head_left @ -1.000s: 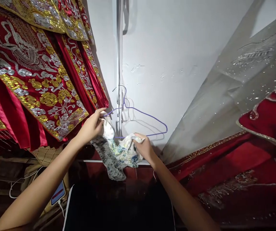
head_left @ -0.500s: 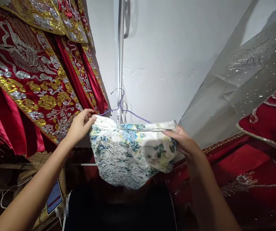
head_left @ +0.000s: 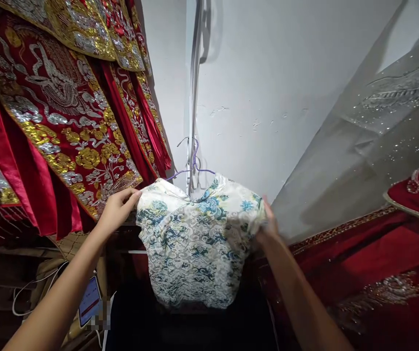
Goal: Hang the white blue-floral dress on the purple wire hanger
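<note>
While your left hand point(head_left: 116, 209) pinches one shoulder edge between thumb and fingers, clamped on the fabric, your right hand point(head_left: 268, 222) is at the opposite sleeve; it's motion-blurred, so can't tell how firmly its fingers close. One shirt point(head_left: 195, 258), stretched between your two hands in front of the white panel point(head_left: 264, 63): soft cloth, off-white with blue, green and yellow print, rippled wavy pattern down the body, smoother floral patches at the shoulders. Two short sleeves, one neckline with a dip at the front, one small round button point(head_left: 192, 203) there, rounded hem at the bottom, hanging over your dark clothing.

One hanger point(head_left: 195, 163), thin purple wire, one curved hook up top; its sloping arms run down to the shirt's shoulders, lower part hidden by cloth. One slim metal strip point(head_left: 194, 73) runs upright behind it.

To your left, red robe point(head_left: 66, 122): shiny satin strips, dense gold and silver sequin embroidery in flowers and swirls. To your right, greyish sheet point(head_left: 326, 180) with glitter specks, below it red cloth point(head_left: 381, 243) with beaded trim; number of pieces unclear. One phone point(head_left: 89, 301), flat rectangle, screen lit, lower left by your forearm.
</note>
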`<state>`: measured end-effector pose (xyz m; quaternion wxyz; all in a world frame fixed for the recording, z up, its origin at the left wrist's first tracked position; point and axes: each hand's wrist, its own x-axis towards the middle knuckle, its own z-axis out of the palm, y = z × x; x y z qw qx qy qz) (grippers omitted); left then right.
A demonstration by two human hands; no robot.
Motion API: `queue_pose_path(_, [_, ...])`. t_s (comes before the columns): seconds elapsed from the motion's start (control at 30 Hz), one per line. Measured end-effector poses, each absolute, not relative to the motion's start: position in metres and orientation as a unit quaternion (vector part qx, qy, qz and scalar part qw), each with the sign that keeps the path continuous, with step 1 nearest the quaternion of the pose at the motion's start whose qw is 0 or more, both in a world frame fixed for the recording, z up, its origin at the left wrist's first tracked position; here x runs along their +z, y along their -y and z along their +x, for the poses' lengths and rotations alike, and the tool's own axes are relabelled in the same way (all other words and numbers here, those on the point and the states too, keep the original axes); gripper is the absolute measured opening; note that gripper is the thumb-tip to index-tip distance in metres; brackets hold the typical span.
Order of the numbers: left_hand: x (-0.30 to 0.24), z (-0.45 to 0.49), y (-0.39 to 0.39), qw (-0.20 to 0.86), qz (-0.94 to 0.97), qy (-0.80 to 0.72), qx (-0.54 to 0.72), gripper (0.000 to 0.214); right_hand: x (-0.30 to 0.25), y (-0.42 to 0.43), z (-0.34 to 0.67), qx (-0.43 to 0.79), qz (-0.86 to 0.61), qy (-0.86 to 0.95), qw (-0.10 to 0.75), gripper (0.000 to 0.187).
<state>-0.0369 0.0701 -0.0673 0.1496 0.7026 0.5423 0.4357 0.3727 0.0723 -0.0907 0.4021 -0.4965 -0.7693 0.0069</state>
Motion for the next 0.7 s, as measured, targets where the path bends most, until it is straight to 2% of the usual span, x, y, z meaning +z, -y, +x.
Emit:
queue_pose_path(0.03, [-0.073, -0.039, -0.072, 0.163, 0.696, -0.54, 0.443, 0.036, -0.091, -0.069, 0.379, 0.059, -0.502, 0.743, 0.439, 0.063])
queue_pose_path(0.1, [-0.078, -0.036, -0.079, 0.165, 0.676, -0.538, 0.475, 0.037, -0.088, -0.063, 0.386, 0.233, -0.505, 0.639, 0.531, 0.052])
queue_pose_path(0.13, [-0.077, -0.032, -0.083, 0.155, 0.665, -0.539, 0.493, 0.037, -0.084, -0.061, 0.387, 0.319, -0.498, 0.577, 0.563, 0.044])
queue_pose_path(0.2, [-0.067, -0.022, -0.092, 0.136, 0.657, -0.538, 0.511, 0.037, -0.073, -0.06, 0.387, 0.423, -0.477, 0.482, 0.601, 0.043])
queue_pose_path(0.27, [-0.048, -0.008, -0.095, 0.109, 0.667, -0.525, 0.517, 0.038, -0.061, -0.06, 0.385, 0.437, -0.462, 0.43, 0.641, 0.048])
queue_pose_path(0.4, [-0.011, 0.026, -0.078, 0.04, 0.686, -0.467, 0.556, 0.034, -0.06, -0.044, 0.384, 0.381, -0.47, 0.364, 0.709, 0.048])
queue_pose_path(0.47, [-0.004, 0.049, -0.061, 0.128, 0.699, -0.422, 0.563, 0.033, -0.074, -0.021, 0.378, 0.352, -0.473, 0.372, 0.718, 0.048])
queue_pose_path(0.53, [-0.005, 0.072, -0.043, 0.309, 0.697, -0.368, 0.532, 0.039, -0.088, 0.011, 0.364, 0.345, -0.455, 0.448, 0.688, 0.047])
queue_pose_path(0.57, [-0.008, 0.083, -0.034, 0.404, 0.675, -0.347, 0.511, 0.042, -0.092, 0.028, 0.355, 0.351, -0.439, 0.516, 0.646, 0.047])
queue_pose_path(0.63, [-0.016, 0.096, -0.015, 0.547, 0.596, -0.336, 0.483, 0.044, -0.095, 0.055, 0.336, 0.403, -0.365, 0.697, 0.467, 0.061])
queue_pose_path(0.7, [-0.021, 0.094, 0.005, 0.622, 0.511, -0.357, 0.474, 0.039, -0.092, 0.065, 0.324, 0.456, -0.275, 0.793, 0.296, 0.07])
